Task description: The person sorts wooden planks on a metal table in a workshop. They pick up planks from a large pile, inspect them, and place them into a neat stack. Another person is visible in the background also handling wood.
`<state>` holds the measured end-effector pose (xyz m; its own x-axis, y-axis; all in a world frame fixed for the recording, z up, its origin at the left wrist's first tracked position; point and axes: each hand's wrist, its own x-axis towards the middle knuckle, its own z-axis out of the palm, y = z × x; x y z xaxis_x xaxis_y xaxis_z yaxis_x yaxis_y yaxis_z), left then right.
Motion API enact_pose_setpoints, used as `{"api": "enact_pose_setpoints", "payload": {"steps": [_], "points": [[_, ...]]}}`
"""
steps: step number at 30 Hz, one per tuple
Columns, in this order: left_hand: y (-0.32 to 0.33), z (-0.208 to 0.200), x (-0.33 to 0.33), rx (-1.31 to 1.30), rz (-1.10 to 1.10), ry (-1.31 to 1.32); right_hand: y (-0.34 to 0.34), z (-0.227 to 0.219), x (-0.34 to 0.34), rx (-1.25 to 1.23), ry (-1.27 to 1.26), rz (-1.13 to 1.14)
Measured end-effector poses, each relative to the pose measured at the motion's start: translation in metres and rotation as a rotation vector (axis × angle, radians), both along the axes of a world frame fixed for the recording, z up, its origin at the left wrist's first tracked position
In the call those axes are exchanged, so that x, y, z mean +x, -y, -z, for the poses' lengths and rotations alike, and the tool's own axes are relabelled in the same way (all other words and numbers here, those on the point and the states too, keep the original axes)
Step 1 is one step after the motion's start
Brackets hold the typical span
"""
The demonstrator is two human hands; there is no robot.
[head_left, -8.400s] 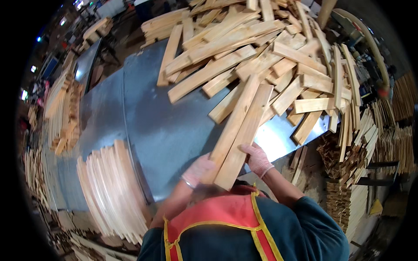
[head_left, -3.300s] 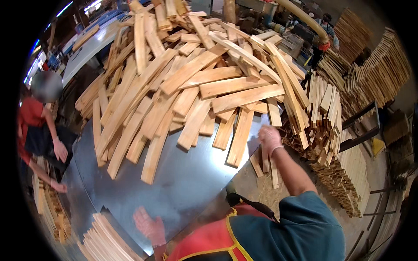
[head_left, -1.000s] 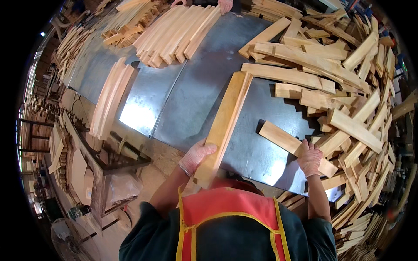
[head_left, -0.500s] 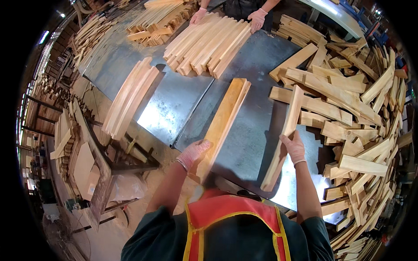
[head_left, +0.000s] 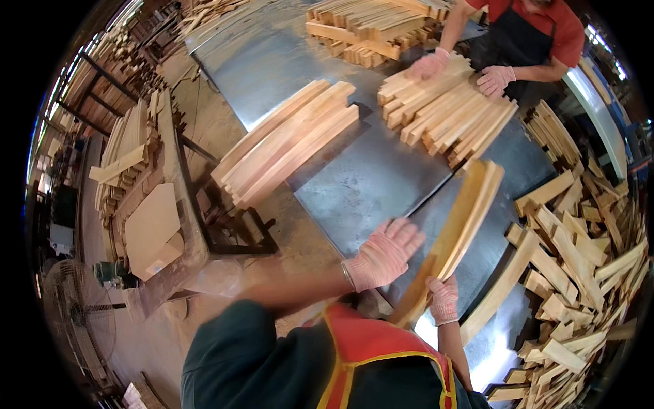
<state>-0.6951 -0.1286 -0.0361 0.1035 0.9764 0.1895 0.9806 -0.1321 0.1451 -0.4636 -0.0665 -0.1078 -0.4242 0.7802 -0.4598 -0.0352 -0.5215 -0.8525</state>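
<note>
A long brown-faced board [head_left: 446,228] slants up from in front of my body, with paler wood along its right side. My right hand [head_left: 443,300] is closed on its right edge, near the lower end. To the left of the board, my gloved left hand [head_left: 387,253] is open, fingers stretched out, holding nothing. Another pale board [head_left: 501,286] lies to the right, apart from my right hand. Beyond my left hand, several boards lie side by side in a row [head_left: 289,143], jutting past the left edge of the metal table [head_left: 371,180].
Across the table, a co-worker's gloved hands [head_left: 496,80] rest on a row of boards [head_left: 446,112]. A heap of loose boards [head_left: 572,273] fills the right side. At left stand a bench with cardboard [head_left: 153,228] and a fan [head_left: 78,307]. More stacked boards [head_left: 375,34] lie behind.
The view has swung left. My left hand has come off the brown-faced board and opened. My right hand has left the separate pale board and now grips the brown-faced one.
</note>
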Motion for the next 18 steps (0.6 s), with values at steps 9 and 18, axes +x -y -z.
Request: {"api": "enact_pose_setpoints", "payload": {"steps": [9, 18], "points": [[0.004, -0.075, -0.15, -0.335, -0.018, -0.235, -0.052, -0.097, -0.095, 1.479, 0.543, -0.368], [0.06, 0.036, -0.418, -0.11, -0.765, 0.457, -0.076, 0.039, 0.148, 0.768, 1.445, 0.054]]}}
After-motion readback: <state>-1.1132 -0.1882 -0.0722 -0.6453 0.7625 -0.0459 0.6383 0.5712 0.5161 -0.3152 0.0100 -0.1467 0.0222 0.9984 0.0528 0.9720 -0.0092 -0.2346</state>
